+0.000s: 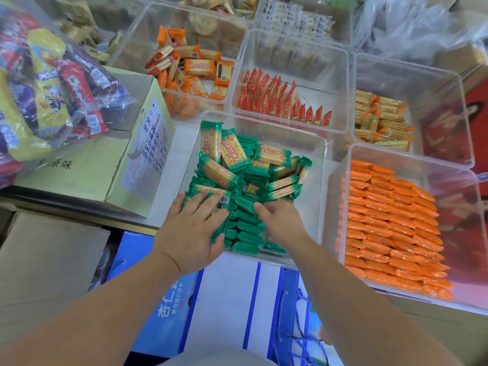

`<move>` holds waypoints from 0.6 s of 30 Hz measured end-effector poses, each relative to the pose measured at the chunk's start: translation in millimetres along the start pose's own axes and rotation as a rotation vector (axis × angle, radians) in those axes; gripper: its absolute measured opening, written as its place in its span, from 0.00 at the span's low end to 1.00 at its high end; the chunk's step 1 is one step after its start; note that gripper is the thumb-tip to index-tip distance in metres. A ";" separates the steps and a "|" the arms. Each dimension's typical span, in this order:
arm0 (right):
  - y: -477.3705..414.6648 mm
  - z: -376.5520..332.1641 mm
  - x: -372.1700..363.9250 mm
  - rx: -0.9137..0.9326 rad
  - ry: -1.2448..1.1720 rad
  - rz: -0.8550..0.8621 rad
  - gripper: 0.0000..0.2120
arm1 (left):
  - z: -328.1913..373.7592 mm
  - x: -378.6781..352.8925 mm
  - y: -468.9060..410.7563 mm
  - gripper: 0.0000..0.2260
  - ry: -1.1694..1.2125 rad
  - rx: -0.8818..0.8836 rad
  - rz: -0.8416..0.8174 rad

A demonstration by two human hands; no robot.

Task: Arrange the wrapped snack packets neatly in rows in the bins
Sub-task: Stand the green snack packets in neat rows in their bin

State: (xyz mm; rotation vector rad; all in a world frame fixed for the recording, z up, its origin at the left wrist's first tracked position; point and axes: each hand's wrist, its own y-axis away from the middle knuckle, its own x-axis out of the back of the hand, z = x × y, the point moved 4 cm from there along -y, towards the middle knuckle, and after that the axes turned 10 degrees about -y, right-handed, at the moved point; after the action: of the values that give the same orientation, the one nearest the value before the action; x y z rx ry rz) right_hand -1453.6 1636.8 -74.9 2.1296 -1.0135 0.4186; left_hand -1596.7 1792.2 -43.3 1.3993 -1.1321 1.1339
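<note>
At the clear bin's (320,196) near-left corner, the left hand (195,228) clasps a stack of green packets (211,188), fingers flat on top and thumb tucked round. The right hand (280,220) digs into the near rows, its fingertips hidden and grip unclear. Sorting looks midway, and the loose far heap needs standing in rows next.

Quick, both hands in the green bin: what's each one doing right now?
Left hand: holding a stack of green packets.
Right hand: reaching in among the packets, grip hidden, cannot tell.
</note>
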 end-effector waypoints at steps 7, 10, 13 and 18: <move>-7.9 -10.6 -13.5 -0.148 0.174 -0.130 0.26 | 0.5 0.8 0.3 0.21 0.006 0.002 0.030; -13.5 -14.3 -9.7 -0.216 0.121 -0.216 0.33 | 0.7 1.4 0.1 0.21 0.004 0.003 0.030; -14.3 -14.4 -5.3 -0.253 -0.005 -0.244 0.38 | 0.3 1.4 0.3 0.22 0.008 0.007 0.023; -14.5 -8.4 8.9 -0.208 -0.050 -0.097 0.36 | -0.7 0.9 0.3 0.21 0.001 0.006 0.022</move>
State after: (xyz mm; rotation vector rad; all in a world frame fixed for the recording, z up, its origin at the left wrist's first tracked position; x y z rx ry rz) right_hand -1436.7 1644.4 -71.1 2.0000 -0.9340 0.2035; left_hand -1597.0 1792.8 -42.3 1.3931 -1.1469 1.1548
